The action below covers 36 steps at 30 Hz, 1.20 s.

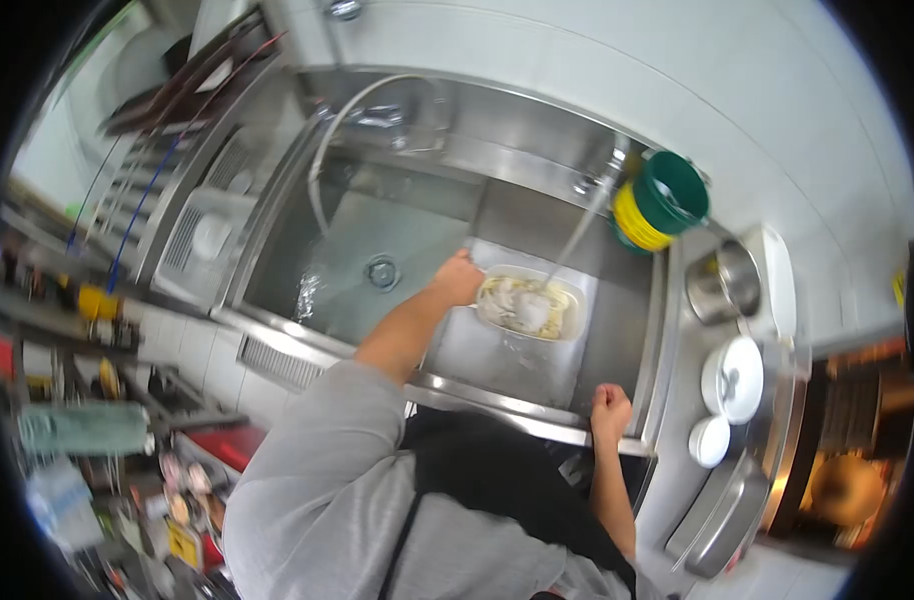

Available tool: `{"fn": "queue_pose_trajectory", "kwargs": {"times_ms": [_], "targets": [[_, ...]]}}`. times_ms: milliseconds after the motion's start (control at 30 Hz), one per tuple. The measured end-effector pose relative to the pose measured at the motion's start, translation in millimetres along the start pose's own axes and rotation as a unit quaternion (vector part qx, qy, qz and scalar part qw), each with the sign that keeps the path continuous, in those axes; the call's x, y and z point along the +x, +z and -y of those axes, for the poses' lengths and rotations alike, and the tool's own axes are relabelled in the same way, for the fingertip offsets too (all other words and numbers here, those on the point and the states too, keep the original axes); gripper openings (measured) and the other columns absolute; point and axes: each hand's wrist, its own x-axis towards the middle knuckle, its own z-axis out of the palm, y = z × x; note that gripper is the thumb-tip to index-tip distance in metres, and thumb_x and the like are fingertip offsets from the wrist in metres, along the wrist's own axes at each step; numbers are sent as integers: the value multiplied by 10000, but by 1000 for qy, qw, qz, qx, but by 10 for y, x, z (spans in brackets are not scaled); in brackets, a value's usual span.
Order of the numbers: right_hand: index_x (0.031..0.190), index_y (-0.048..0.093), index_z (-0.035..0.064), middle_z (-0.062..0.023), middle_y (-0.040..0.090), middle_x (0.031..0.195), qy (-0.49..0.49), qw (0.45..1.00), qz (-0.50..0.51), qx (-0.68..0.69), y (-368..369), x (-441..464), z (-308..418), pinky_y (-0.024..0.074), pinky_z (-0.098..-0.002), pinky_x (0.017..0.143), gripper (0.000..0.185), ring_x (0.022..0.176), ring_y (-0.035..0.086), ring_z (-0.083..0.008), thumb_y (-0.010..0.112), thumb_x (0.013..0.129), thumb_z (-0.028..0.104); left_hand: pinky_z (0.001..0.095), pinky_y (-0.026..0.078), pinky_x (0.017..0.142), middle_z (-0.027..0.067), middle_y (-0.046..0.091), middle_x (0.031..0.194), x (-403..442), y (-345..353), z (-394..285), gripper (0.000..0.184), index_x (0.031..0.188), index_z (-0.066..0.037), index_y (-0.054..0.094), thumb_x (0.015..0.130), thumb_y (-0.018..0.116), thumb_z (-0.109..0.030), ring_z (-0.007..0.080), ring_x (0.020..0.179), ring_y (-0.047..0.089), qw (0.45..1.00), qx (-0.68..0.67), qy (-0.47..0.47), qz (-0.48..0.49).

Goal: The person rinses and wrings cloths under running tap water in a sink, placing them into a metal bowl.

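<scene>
Beside tap (617, 163): green bucket (638, 218)
Counter (674, 468): steel pot (710, 295), bowls (711, 446)
Wall (777, 110): white
Tub (578, 312): right basin (512, 368), under stream (575, 242)
Left grip (460, 279): clamped on tub
Right grip (611, 406): together, near basin's front edge

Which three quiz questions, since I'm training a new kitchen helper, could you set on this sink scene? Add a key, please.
1. Multiple choice: which hand holds the pale tub? A) left; B) right; C) both.
2. True or false: the water stream runs into the tub.
3. Besides green, what bright colour shows on the outside of the bucket?

Key:
1. A: the left hand grips one end; the right hand is apart from it.
2. True.
3. Yellow.
</scene>
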Motion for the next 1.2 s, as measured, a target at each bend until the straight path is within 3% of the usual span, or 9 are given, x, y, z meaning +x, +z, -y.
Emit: {"fn": "queue_pose_trajectory", "kwargs": {"times_ms": [133, 200, 400, 633, 767, 833, 900, 1067, 1200], "targets": [[901, 707, 20, -117, 697, 734, 47, 991, 50, 112, 106, 35, -77, 522, -368, 648, 180, 680, 666, -205, 676, 883, 196, 367, 383, 997, 77, 728, 781, -87, 164, 58, 113, 769, -177, 738, 753, 648, -244, 213, 769, 690, 1000, 9, -5, -2], [895, 708, 28, -135, 698, 754, -34, 998, 0, 49, 28, 11, -149, 519, -373, 653, 195, 691, 668, -229, 662, 891, 218, 369, 388, 1029, 78, 724, 762, 262, 464, -3, 125, 791, -180, 740, 777, 628, -234, 219, 748, 697, 997, 1, -67, 35], [896, 706, 60, -207, 676, 790, 21, 999, 40, -1, -143, 23, 170, 504, -509, 694, 248, 779, 653, -430, 611, 910, 289, 388, 378, 1040, 102, 731, 830, 50, 1, -15, 129, 817, -153, 753, 735, 658, -181, 235, 833, 694, 999, 45, 2, -24], [987, 694, 73, -214, 692, 851, 28, 998, 49, 14, -162, -2, 205, 521, -511, 772, 163, 841, 667, -420, 599, 881, 152, 399, 388, 1025, 132, 722, 801, 97, 102, 35, 128, 760, -100, 739, 728, 644, -180, 252, 851, 690, 999, 12, 26, -45], [1137, 653, 84, -192, 705, 1023, 52, 998, 30, 6, -382, 407, 408, 519, -484, 826, 289, 953, 672, -391, 637, 854, 137, 390, 386, 1027, 123, 723, 786, 101, 159, 43, 128, 756, -98, 738, 730, 652, -188, 241, 833, 691, 997, 8, 26, -70], [1319, 538, 70, -219, 658, 1170, 55, 993, -100, 24, -703, 923, 653, 491, -484, 887, 495, 1041, 639, -414, 654, 844, 148, 389, 385, 1028, 122, 720, 777, 89, 57, 7, 130, 750, -96, 735, 730, 648, -191, 243, 826, 690, 998, 2, 26, -58], [1429, 399, 66, -359, 492, 1344, 32, 975, -218, 34, -983, 1549, 712, 444, -496, 989, 645, 1139, 575, -491, 663, 848, 165, 391, 388, 1025, 122, 715, 771, 84, 42, 15, 119, 739, -103, 727, 719, 654, -194, 247, 827, 685, 998, 6, 26, -57], [1265, 527, 129, -497, 298, 1385, 123, 963, -229, -66, -1221, 2350, 612, 469, -522, 961, 539, 1097, 553, -578, 775, 803, 252, 393, 391, 1022, 120, 708, 774, 121, 200, 83, 93, 720, -119, 717, 692, 674, -196, 248, 839, 678, 998, 18, 16, -51], [1013, 608, 78, -461, 277, 1427, 18, 937, -336, -90, -1053, 2217, 399, 493, -505, 918, 411, 1095, 564, -553, 841, 736, 273, 395, 400, 1017, 135, 709, 761, 87, 67, 10, 125, 720, -88, 724, 710, 635, -176, 249, 820, 684, 997, -12, 22, -69]]}}
